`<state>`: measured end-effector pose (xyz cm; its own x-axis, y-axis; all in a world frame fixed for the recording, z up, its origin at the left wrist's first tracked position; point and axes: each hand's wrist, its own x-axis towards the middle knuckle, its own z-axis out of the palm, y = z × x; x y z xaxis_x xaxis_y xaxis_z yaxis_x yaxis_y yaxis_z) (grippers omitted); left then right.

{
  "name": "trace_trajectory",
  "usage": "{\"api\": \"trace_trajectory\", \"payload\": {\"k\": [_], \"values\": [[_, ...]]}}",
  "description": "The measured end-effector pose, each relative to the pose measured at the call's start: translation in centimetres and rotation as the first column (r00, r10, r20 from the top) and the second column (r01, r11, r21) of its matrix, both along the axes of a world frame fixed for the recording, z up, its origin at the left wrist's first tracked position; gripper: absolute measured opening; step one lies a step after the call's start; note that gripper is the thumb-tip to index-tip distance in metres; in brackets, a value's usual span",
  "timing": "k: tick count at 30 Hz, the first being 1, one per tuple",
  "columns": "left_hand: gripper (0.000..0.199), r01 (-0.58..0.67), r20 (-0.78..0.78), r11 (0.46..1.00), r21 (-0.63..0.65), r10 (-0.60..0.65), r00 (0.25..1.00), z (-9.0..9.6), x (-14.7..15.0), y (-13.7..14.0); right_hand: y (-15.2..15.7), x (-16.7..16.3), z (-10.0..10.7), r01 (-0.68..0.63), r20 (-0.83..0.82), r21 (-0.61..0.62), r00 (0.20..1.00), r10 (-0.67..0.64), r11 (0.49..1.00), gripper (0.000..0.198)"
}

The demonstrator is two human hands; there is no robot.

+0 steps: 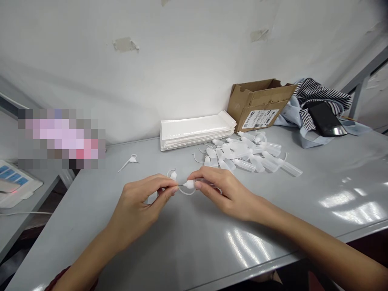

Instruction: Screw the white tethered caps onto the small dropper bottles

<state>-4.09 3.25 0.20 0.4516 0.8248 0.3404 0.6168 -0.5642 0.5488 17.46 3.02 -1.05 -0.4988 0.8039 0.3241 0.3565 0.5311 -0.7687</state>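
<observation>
My right hand is closed around a small translucent squeeze bottle with a white conical cap, held sideways with the cap facing left. A thin dark needle juts from the cap's tip. The thumb and index finger of my left hand pinch the needle's far end. A loose white strap curves below the cap. Partly hidden behind my left fingers is another white cap with a strap. Farther left, a separate strapped white cap lies on the grey table.
A pile of similar bottles lies beyond my right hand. Behind it are stacked white padded envelopes and an open cardboard box. Striped cloth and a dark phone-like device lie at the right. A blurred person is at the left.
</observation>
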Motion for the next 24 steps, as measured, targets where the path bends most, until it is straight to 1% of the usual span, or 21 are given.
{"api": "trace_trajectory", "payload": {"k": [7, 13, 20, 24], "values": [[0.009, 0.039, 0.013, 0.998, 0.039, -0.04, 0.999, -0.73, 0.08, -0.07, -0.2, -0.38, -0.17, 0.003, 0.02, 0.001, 1.0, -0.003, 1.0, 0.02], [0.009, 0.051, 0.007, 0.998, 0.035, -0.051, 0.999, -0.66, -0.03, -0.38, -0.44, -0.61, 0.03, -0.001, -0.028, -0.067, 1.0, -0.001, 0.998, 0.019], [0.006, -0.022, 0.032, 0.999, 0.044, 0.02, 0.999, -0.01, 0.29, -0.27, -0.5, -0.27, 0.37, 0.015, -0.086, -0.125, 0.996, -0.026, 0.992, 0.019], [0.005, -0.032, 0.039, 0.999, 0.009, 0.032, 0.999, 0.07, 0.16, -0.05, -0.53, -0.25, 0.4, 0.017, -0.098, -0.143, 0.995, -0.032, 0.99, 0.02]]}}
